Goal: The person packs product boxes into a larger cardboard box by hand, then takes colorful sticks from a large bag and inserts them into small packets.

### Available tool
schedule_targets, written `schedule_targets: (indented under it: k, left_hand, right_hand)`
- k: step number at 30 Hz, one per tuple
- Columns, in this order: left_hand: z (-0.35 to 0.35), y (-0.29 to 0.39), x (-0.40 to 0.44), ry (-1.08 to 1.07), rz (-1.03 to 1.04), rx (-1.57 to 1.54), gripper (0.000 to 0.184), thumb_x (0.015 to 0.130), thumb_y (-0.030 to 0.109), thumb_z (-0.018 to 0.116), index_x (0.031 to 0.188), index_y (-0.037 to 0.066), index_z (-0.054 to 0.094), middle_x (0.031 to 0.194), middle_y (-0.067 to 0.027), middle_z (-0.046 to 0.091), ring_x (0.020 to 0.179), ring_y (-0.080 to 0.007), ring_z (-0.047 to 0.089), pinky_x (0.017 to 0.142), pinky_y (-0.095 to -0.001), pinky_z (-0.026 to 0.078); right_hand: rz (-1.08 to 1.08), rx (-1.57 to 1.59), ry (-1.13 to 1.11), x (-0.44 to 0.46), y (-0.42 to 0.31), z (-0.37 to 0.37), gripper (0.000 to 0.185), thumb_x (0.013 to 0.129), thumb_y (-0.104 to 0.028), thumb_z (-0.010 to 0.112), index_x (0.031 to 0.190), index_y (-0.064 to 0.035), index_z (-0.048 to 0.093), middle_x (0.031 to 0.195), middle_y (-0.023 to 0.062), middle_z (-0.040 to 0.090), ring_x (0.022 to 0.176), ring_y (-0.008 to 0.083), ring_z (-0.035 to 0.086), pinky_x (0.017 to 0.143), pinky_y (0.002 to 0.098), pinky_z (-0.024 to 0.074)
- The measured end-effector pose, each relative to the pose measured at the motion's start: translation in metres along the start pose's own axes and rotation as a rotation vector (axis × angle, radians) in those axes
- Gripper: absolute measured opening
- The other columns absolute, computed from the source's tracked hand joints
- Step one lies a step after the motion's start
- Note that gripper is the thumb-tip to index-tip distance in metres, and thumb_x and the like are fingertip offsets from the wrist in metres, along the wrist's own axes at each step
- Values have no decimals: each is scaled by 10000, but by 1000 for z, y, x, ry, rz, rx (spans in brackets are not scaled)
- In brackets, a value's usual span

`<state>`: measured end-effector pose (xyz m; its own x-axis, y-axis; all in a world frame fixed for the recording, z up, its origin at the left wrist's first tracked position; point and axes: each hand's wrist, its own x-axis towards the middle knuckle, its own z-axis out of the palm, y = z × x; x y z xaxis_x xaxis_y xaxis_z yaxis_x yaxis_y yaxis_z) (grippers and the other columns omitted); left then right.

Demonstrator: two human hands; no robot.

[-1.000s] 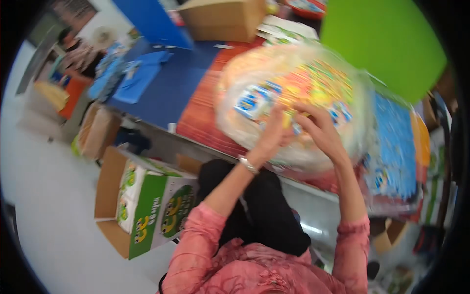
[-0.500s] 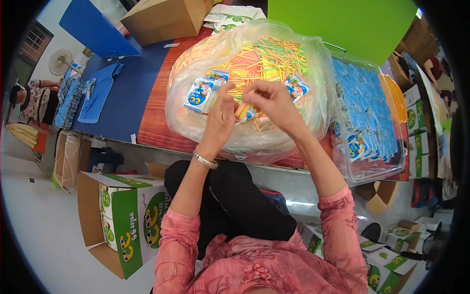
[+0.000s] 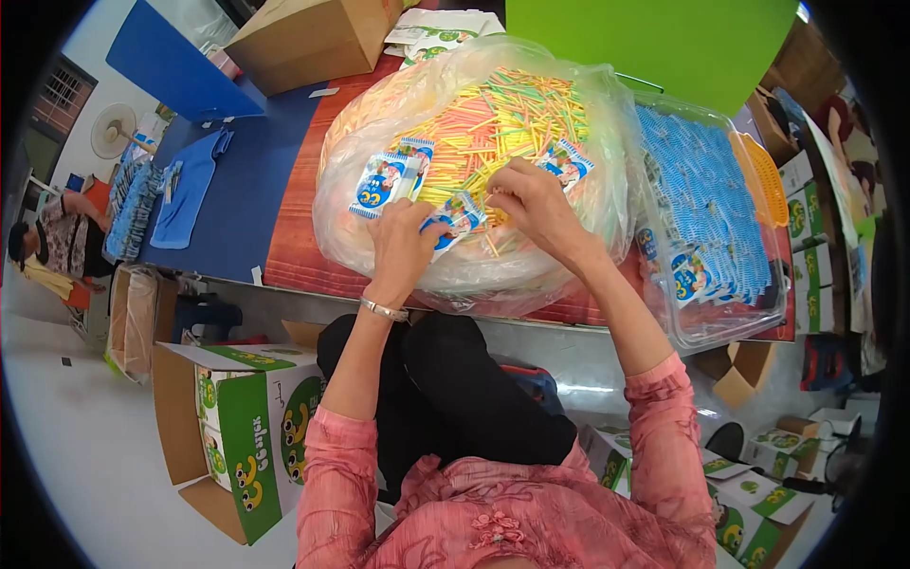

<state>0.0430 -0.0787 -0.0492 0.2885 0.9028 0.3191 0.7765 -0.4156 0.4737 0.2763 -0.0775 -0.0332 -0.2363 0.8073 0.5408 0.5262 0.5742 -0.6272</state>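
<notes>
A large clear plastic bag [image 3: 346, 242] lies wide on the table, full of thin candy sticks [image 3: 469, 119] in yellow, orange, pink and green. My left hand [image 3: 403, 248] pinches the left end of a small blue-and-white packet [image 3: 462, 216] over the bag's near side. Just right of that packet, my right hand [image 3: 542, 207] has its fingertips drawn together over the sticks; what they hold, if anything, I cannot make out. Another packet [image 3: 377, 185] lies on the sticks at the left, overlapping others. Beyond my right hand is one more packet [image 3: 567, 167].
At the right stands a clear tray [image 3: 697, 332] stacked with blue packets [image 3: 706, 199], beside a yellow basket [image 3: 761, 180]. A blue cloth [image 3: 192, 190] lies on the table's left part. A printed carton [image 3: 251, 455] stands on the floor. Another person [image 3: 71, 232] is at far left.
My left hand has lowered and now grips the packet's left end. My right hand has moved slightly right and down, apart from the left. The packet between them shows more fully.
</notes>
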Motion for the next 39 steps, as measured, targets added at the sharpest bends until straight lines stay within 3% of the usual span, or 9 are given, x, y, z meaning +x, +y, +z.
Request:
schedule_targets:
  k: [2,3,6,14,20,23,27,33,39]
  left_hand:
    - [-2,3,2,95,-36,-181,294,809,141,768,1038,-22,679,966,-177,665,885,-317,640,773,-410,475]
    - [-2,4,3,122,-81,-221,222,856,87,723,1019,-53,667,1038,-162,687,924,-220,671,794,-341,504]
    - [-2,13,7,12,-265,-935,138,908,73,676,993,-35,670,1050,-96,701,925,-118,667,788,-267,507]
    - [-2,23,3,34,-241,-809,197,1010,164,594,948,-8,667,761,50,570,705,-28,462,608,-219,379]
    - [0,14,-1,53,-166,-644,293,1049,218,540,912,-29,617,692,40,466,671,-52,382,576,-252,342]
    - [-1,10,-4,75,-154,-627,313,1057,233,523,906,-30,599,690,16,461,669,-69,393,580,-268,358]
    - [1,11,-9,106,-144,-659,323,1063,242,512,921,-34,601,713,5,479,678,-75,411,590,-279,378]
    - [-6,17,-12,43,-186,-682,326,1063,239,511,896,-31,582,727,9,480,680,-77,412,593,-281,381]
    - [-4,23,-9,-21,-100,-758,359,1068,232,498,816,-23,522,726,20,453,689,-71,392,605,-272,368]
  right_hand:
    - [75,83,74,0,-1,-7,89,813,-54,701,881,-11,663,786,119,608,703,246,611,632,365,480]
    - [172,153,88,0,1,-10,88,816,-56,708,883,-12,672,760,96,612,682,204,595,615,336,466]
    - [403,399,120,2,5,-15,85,829,-66,728,890,-16,694,699,33,615,635,97,551,575,263,429]
    - [575,897,203,5,-1,-23,108,877,-106,741,916,-8,718,739,9,638,632,73,547,576,226,441]
    - [565,883,161,5,5,-21,127,854,-118,750,912,-7,727,747,41,650,621,94,554,583,253,449]
    - [378,242,-49,9,8,-13,155,813,-143,749,877,-4,728,724,84,636,614,127,554,587,300,447]
    - [351,152,-22,13,6,-2,109,835,-114,721,850,-6,726,661,1,589,606,67,478,557,262,385]
    - [449,502,151,18,-13,-22,134,851,-130,728,902,-6,724,697,1,619,629,62,529,575,247,414]
    - [211,547,279,26,-43,-16,80,861,-54,728,924,-13,701,803,-8,649,714,51,555,601,228,423]
